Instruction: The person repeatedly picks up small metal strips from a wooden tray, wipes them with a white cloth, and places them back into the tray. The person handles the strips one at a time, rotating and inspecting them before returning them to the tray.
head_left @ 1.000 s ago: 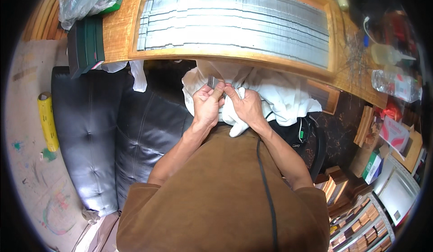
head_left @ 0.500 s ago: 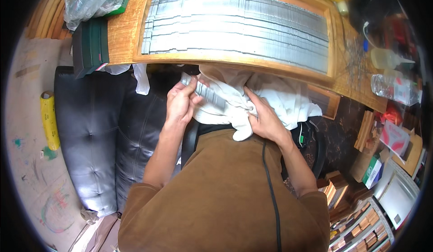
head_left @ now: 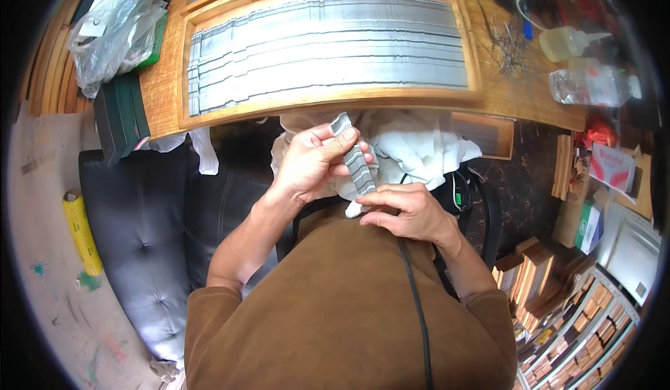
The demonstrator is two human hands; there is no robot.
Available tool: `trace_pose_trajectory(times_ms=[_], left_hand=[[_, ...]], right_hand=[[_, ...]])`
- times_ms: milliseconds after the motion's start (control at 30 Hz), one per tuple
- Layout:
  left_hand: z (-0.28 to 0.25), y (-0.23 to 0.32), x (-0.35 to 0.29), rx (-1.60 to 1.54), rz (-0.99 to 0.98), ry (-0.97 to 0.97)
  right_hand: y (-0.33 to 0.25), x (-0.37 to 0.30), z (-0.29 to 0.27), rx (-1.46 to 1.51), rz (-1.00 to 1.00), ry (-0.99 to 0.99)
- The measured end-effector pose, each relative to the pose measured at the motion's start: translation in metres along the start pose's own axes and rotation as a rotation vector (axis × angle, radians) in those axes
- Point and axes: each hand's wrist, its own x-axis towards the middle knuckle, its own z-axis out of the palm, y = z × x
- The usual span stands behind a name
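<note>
My left hand pinches a narrow grey metal strip crossed by dark lines, thumb on top near its upper end. The strip slants down toward my right hand. That hand's forefinger lies at the strip's lower end, its thumb held apart below; whether it touches the strip is hard to tell. Behind both hands a crumpled white cloth hangs under the table edge, and part of it shows between my fingers and my lap. Beyond, a wooden tray is filled with rows of similar grey metal pieces.
On the table's right lie loose thin wires, a squeeze bottle and a clear plastic bottle. A plastic bag and a dark green box are at the left. Beside me stands a black padded seat.
My right hand has let go of the white cloth and moved to the strip's lower end. My left hand has shifted right with the strip, now held steeper. The view has shifted too.
</note>
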Motion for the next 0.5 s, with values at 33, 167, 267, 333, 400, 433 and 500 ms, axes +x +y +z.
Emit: trace_pose_trajectory(times_ms=[33, 167, 267, 333, 400, 433, 500], left_hand=[[0.003, -0.001, 0.002, 0.008, -0.011, -0.002], [0.011, 0.011, 0.001, 0.194, -0.026, -0.045], [0.011, 0.019, 0.000, 0.299, -0.060, -0.084], [0.005, 0.023, 0.007, 0.346, -0.071, -0.108], [0.003, 0.026, 0.011, 0.342, -0.070, -0.106], [0.000, 0.025, 0.012, 0.338, -0.070, -0.111], [0.003, 0.026, 0.010, 0.302, -0.082, -0.103]], right_hand=[[0.006, -0.006, 0.006, 0.011, -0.013, 0.041], [0.016, -0.020, 0.029, 0.060, -0.031, 0.200], [0.018, -0.015, 0.036, 0.127, -0.026, 0.254], [0.014, -0.011, 0.045, 0.220, 0.058, 0.296], [0.012, -0.007, 0.043, 0.219, 0.084, 0.266], [0.013, -0.006, 0.043, 0.206, 0.073, 0.255], [0.013, -0.005, 0.042, 0.202, 0.074, 0.250]])
